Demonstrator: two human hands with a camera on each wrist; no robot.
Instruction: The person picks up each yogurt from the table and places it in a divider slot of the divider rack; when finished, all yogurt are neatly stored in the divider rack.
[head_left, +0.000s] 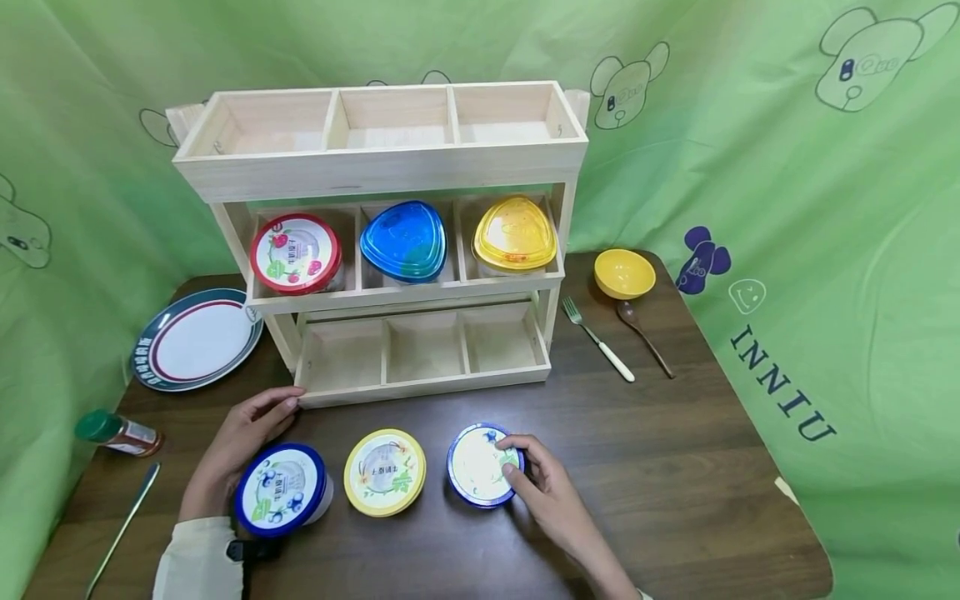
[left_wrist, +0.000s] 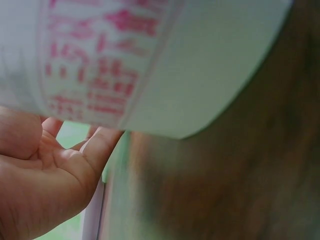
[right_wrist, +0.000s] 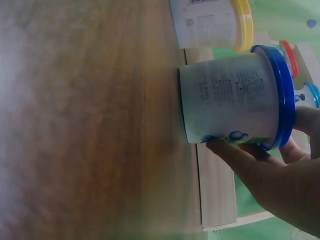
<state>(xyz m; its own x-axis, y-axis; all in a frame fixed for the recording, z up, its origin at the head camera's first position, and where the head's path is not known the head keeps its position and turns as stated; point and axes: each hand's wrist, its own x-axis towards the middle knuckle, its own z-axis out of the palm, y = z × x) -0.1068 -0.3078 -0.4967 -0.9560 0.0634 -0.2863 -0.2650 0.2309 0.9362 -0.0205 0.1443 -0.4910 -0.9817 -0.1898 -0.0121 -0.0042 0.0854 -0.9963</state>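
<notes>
My right hand (head_left: 551, 492) holds a white tub with a blue lid (head_left: 485, 465) and blueberry pictures at the front of the wooden rack. In the right wrist view the tub (right_wrist: 230, 100) stands upright, its base right at the tabletop, with fingers along its side and lid. To its left is a yellow-lidded tub (head_left: 385, 472). Another blue-lidded tub (head_left: 279, 489) stands by my left wrist and fills much of the left wrist view. My left hand (head_left: 251, 429) rests its loosely bent fingertips at the front left corner of the rack's bottom tray (head_left: 420, 387).
The three-tier wooden rack (head_left: 382, 171) holds red-lidded (head_left: 295, 254), blue-lidded (head_left: 405, 242) and yellow-lidded (head_left: 515, 233) tubs in its middle tier. A plate (head_left: 198, 337), spice jar (head_left: 120, 433) and thin metal utensil (head_left: 123, 529) lie left; a fork (head_left: 597, 339), wooden spoon (head_left: 645, 337) and yellow bowl (head_left: 625, 274) right.
</notes>
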